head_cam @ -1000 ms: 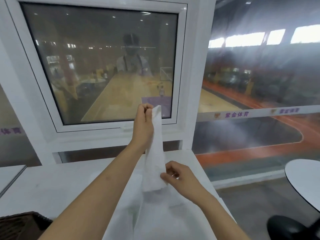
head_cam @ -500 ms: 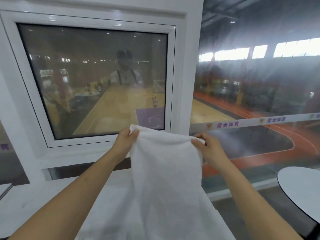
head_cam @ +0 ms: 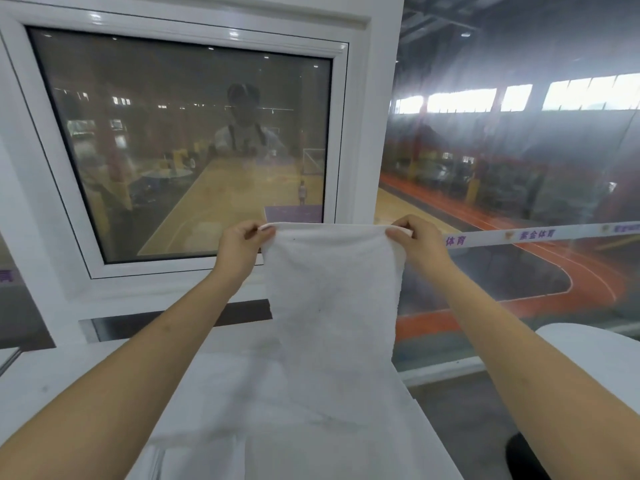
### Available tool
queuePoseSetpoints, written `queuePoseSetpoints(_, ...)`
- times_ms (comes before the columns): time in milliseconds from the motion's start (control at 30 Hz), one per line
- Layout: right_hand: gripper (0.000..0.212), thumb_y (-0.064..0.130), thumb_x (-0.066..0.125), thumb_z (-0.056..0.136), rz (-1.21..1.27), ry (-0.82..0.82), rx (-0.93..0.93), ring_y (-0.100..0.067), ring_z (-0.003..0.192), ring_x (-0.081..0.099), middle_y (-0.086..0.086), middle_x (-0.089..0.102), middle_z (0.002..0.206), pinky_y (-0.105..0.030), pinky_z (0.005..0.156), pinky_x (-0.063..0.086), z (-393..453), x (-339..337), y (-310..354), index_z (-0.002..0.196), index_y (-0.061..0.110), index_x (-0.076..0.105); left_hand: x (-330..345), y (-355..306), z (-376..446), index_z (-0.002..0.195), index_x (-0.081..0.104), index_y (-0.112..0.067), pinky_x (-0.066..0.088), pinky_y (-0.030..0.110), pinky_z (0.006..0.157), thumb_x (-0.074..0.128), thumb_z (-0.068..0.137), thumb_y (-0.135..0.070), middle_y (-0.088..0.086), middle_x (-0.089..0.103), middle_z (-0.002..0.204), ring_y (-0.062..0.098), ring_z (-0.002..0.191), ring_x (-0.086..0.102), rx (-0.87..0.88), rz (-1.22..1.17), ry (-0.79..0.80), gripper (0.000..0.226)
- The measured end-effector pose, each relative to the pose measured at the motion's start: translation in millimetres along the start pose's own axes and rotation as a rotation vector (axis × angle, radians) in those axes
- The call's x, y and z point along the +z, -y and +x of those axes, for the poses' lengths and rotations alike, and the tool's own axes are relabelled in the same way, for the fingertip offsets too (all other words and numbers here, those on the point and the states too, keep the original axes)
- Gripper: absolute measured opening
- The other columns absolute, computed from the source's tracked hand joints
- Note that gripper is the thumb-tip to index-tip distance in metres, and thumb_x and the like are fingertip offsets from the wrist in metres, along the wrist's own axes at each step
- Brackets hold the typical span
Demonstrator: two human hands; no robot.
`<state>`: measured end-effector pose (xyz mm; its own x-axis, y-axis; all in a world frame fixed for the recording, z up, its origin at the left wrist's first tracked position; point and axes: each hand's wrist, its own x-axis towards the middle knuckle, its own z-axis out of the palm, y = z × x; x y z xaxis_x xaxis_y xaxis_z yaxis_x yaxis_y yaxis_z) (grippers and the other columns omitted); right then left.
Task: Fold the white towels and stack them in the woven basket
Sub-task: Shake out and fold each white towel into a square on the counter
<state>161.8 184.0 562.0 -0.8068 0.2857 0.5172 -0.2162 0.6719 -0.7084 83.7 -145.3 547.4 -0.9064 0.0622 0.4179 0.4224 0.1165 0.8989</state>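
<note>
Head view: both hands, left hand point(head_cam: 239, 242) and right hand point(head_cam: 420, 242), pinch one unfolded towel point(head_cam: 332, 299) by its corners; folding looks barely begun, basket unseen.

the towel point(head_cam: 332, 306) is running off the bottom edge, its lower end not showing. its top corners are lying hidden inside the pinching left hand point(head_cam: 239, 247) and right hand point(head_cam: 420, 244). the towel is covering much of the table point(head_cam: 69, 379). the round table point(head_cam: 595, 358) is being cut by the right edge. the glass is blurring the reflected figure point(head_cam: 244, 133).
</note>
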Motion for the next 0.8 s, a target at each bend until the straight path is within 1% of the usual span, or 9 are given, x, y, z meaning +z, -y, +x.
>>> queuePoseSetpoints(100,0.014,0.028,0.067,0.098,0.017,0.043,0.004,-0.003,0.082,0.059,0.014,0.069,0.090,-0.019,0.071,0.044,-33,-22,1,0.084,0.029,0.067,-1,-3,-31,0.088,0.074,-0.012,0.052,0.033,0.078,0.067,0.097,-0.019,0.000,0.069,0.082,0.011,0.077,0.062,0.019,-0.023,0.034,0.013)
queuePoseSetpoints(200,0.013,0.027,0.066,0.099,-0.005,0.113,0.031,-0.008,0.080,0.057,0.004,0.068,0.091,-0.024,0.072,0.043,-78,-37,-12,0.089,0.020,0.067,1,4,-77,0.089,0.076,-0.017,0.054,0.034,0.079,0.066,0.097,-0.017,-0.007,0.074,0.085,0.011,0.080,0.065,0.020,-0.023,0.073,0.012)
queuePoseSetpoints(300,0.014,0.021,0.067,0.099,0.051,0.208,0.092,-0.004,0.073,0.060,0.003,0.068,0.086,-0.024,0.067,0.051,-134,-46,-39,0.085,0.020,0.067,7,24,-131,0.091,0.077,-0.017,0.055,0.040,0.082,0.067,0.097,-0.015,0.000,0.075,0.091,0.017,0.085,0.067,-0.034,0.020,0.157,0.011)
queuePoseSetpoints(367,0.014,0.019,0.071,0.097,0.041,0.256,0.134,-0.007,0.071,0.061,0.004,0.070,0.082,-0.030,0.069,0.051,-172,-47,-68,0.084,0.022,0.069,13,42,-173,0.091,0.077,-0.017,0.056,0.039,0.083,0.067,0.097,-0.014,0.001,0.075,0.092,0.014,0.086,0.068,-0.096,0.049,0.174,0.012)
queuePoseSetpoints(467,0.013,0.020,0.073,0.095,0.022,0.335,0.191,-0.002,0.069,0.057,0.005,0.071,0.080,-0.024,0.067,0.044,-233,-46,-110,0.083,0.021,0.070,24,68,-242,0.087,0.078,-0.023,0.056,0.037,0.080,0.067,0.096,-0.012,-0.002,0.076,0.092,0.013,0.084,0.069,-0.186,0.077,0.198,0.019)
queuePoseSetpoints(533,0.014,0.022,0.073,0.096,0.050,0.402,0.239,0.000,0.070,0.057,0.007,0.070,0.082,-0.020,0.066,0.043,-276,-47,-133,0.083,0.022,0.070,34,83,-286,0.085,0.079,-0.026,0.055,0.037,0.081,0.067,0.096,-0.011,0.001,0.076,0.092,0.016,0.084,0.069,-0.258,0.071,0.225,0.022)
queuePoseSetpoints(600,0.013,0.023,0.071,0.097,0.085,0.479,0.295,-0.002,0.072,0.058,0.005,0.070,0.084,-0.019,0.068,0.043,-319,-51,-154,0.084,0.021,0.069,44,93,-330,0.086,0.079,-0.026,0.052,0.034,0.080,0.068,0.096,-0.011,0.001,0.076,0.092,0.016,0.085,0.069,-0.319,0.087,0.230,0.021)
queuePoseSetpoints(733,0.016,0.029,0.072,0.096,0.135,0.585,0.376,-0.010,0.074,0.060,-0.007,0.069,0.085,-0.027,0.071,0.044,-390,-64,-191,0.088,0.015,0.069,61,106,-414,0.087,0.079,-0.029,0.052,0.034,0.082,0.068,0.095,-0.011,-0.001,0.077,0.094,0.016,0.089,0.070,-0.424,0.125,0.200,0.022)
queuePoseSetpoints(800,0.014,0.030,0.072,0.096,0.138,0.634,0.415,-0.013,0.074,0.060,-0.008,0.070,0.085,-0.029,0.071,0.044,-416,-70,-204,0.090,0.018,0.070,67,110,-449,0.086,0.078,-0.031,0.051,0.032,0.080,0.068,0.095,-0.012,-0.003,0.077,0.092,0.014,0.087,0.069,-0.467,0.155,0.179,0.023)
